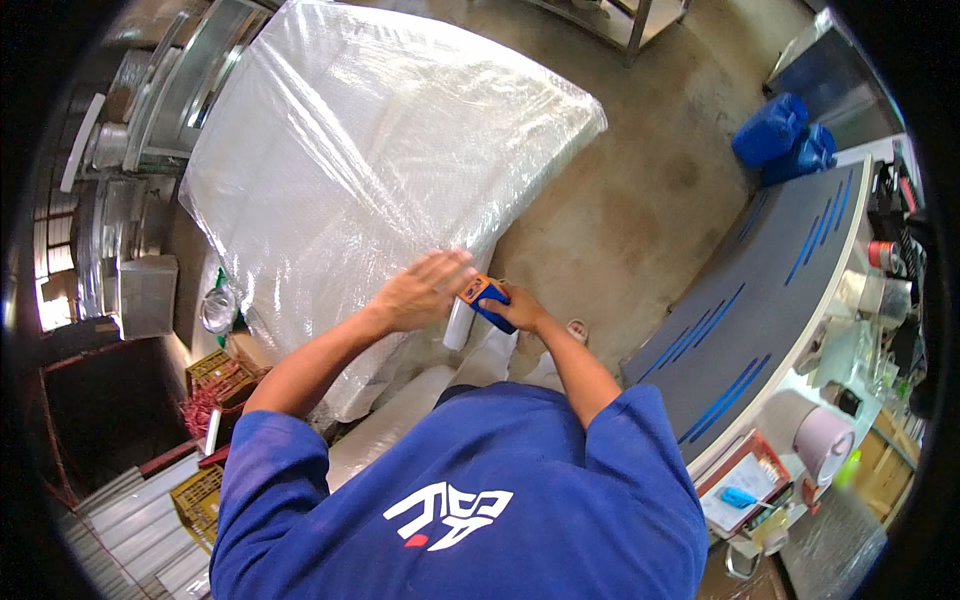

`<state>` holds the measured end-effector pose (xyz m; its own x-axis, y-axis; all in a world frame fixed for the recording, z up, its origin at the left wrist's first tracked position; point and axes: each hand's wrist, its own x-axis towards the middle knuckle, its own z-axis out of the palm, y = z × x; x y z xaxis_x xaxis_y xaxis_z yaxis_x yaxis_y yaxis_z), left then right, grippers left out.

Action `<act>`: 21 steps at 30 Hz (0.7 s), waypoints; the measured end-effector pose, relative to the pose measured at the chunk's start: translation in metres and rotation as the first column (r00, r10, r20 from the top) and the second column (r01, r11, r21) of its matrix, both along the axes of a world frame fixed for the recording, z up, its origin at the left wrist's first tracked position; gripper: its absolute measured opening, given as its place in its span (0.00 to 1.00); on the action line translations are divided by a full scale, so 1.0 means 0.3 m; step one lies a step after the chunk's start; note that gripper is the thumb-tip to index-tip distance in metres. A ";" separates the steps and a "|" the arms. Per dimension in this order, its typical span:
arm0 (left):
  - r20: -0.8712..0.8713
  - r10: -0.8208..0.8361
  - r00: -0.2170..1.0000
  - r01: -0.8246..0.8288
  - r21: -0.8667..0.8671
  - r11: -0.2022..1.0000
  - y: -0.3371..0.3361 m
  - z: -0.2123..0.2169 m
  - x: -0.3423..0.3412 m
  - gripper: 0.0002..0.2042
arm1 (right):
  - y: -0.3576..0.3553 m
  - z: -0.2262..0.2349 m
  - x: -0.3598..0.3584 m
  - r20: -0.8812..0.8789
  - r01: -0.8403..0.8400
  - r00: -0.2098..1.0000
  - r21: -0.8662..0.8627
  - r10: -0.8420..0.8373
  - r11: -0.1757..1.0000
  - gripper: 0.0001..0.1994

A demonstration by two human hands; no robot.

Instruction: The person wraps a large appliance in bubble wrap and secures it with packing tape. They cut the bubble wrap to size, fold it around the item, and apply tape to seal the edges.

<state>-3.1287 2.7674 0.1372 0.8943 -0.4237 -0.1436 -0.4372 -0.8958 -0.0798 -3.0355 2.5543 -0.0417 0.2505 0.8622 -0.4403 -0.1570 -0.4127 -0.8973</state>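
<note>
My right hand (522,308) is closed around a blue and orange handheld tool (490,302), whose exact kind I cannot make out. Beside the tool's orange end, my left hand (425,288) is stretched out with its fingers extended, slightly blurred, over the edge of a large bulky object in clear bubble wrap (370,140). The wrapped piece spreads away in front of me. Below the tool, a pale tube-like end (458,328) shows beside the wrap; I cannot tell what it belongs to.
On the right stands a long dark grey-topped table (745,310) with blue stripes. Blue plastic jugs (785,140) sit beyond it. To the left are yellow crates (218,378), a clear bin (148,295) and metal frames (170,100). A roll of wrap (385,425) lies close to my legs.
</note>
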 end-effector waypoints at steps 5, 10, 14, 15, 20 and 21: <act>-0.222 -0.120 0.968 0.238 0.641 0.730 -0.131 -0.082 -0.016 0.31 | -0.048 -0.046 -0.040 0.162 0.066 0.986 -0.131 -0.044 0.989 0.35; -0.359 -0.099 0.928 0.363 0.814 0.454 -0.167 -0.135 -0.014 0.31 | -0.012 -0.087 -0.087 0.188 0.161 0.979 -0.443 -0.085 0.882 0.34; -0.401 -0.133 0.906 0.422 0.849 0.319 -0.259 -0.118 0.137 0.31 | 0.058 -0.336 -0.052 -0.214 0.405 0.765 -0.574 -0.608 0.712 0.39; -0.449 -0.105 0.888 0.459 0.840 0.291 -0.257 -0.119 0.128 0.31 | 0.047 -0.344 -0.080 -0.158 0.364 0.832 -0.568 -0.532 0.738 0.39; -0.590 -0.004 0.807 0.579 0.792 0.193 -0.237 -0.151 0.040 0.29 | -0.206 -0.171 -0.224 0.051 0.168 0.984 -0.602 -0.173 0.780 0.40; -0.623 -0.009 0.782 0.618 0.775 0.131 -0.237 -0.169 0.062 0.29 | -0.271 -0.197 -0.240 0.020 0.203 0.969 -0.634 -0.246 0.746 0.40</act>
<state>-3.1101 2.6965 0.0864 0.4268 0.0789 -0.9009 -0.9020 -0.0347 -0.4303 -3.1075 2.4732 -0.1006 0.3556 0.3096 -0.8819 -0.3621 -0.8242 -0.4353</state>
